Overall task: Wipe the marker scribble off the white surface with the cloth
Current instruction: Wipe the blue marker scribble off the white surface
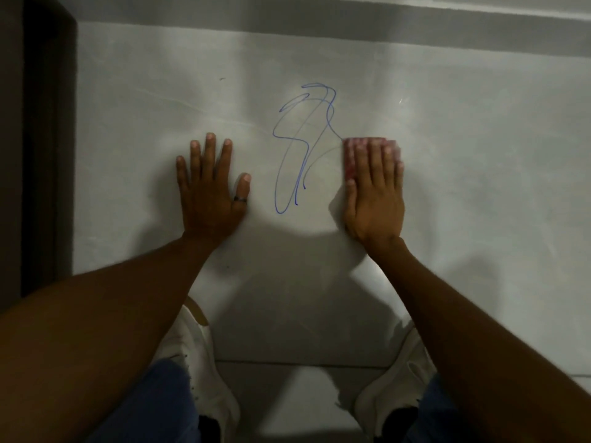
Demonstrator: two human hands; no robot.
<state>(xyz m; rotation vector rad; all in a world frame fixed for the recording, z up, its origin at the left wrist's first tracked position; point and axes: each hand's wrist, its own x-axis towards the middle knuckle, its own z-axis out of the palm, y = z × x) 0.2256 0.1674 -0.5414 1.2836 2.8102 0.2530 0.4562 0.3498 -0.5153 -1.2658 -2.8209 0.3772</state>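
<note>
Two hands are flat on the white surface [447, 129] in front of you, one each side of the blue marker scribble [302, 145]. Your left hand [211, 190] lies palm down w/ fingers spread wide, holding nothing; there's a dark ring [240, 198] at the base of the thumb. It sits near the scribble's left side but apart from it, bare surface between. Your right hand [374, 193] is also palm down, fingers together and extended, pressing the red cloth [350, 161] onto the surface. The cloth shows past the fingertips and along the thumb side; the rest is hidden under the hand, and it looks a bit blurred. The cloth's upper left corner touches a thin line at the scribble's right edge, approx. level w/ the scribble's middle. The scribble itself runs from tight loops at the top down to long narrow loops that end between your two hands; some strokes are strong blue, others faint and greyish. A bright patch of light falls on the surface around the scribble and hands, w/ shadow below it. Nearer you, your two white sneakers [198, 362] stand on the same surface, blue jeans [153, 407] above them, forearms crossing over both. A dark brown vertical panel [41, 148] borders the surface at far left; can't tell what it is.
</note>
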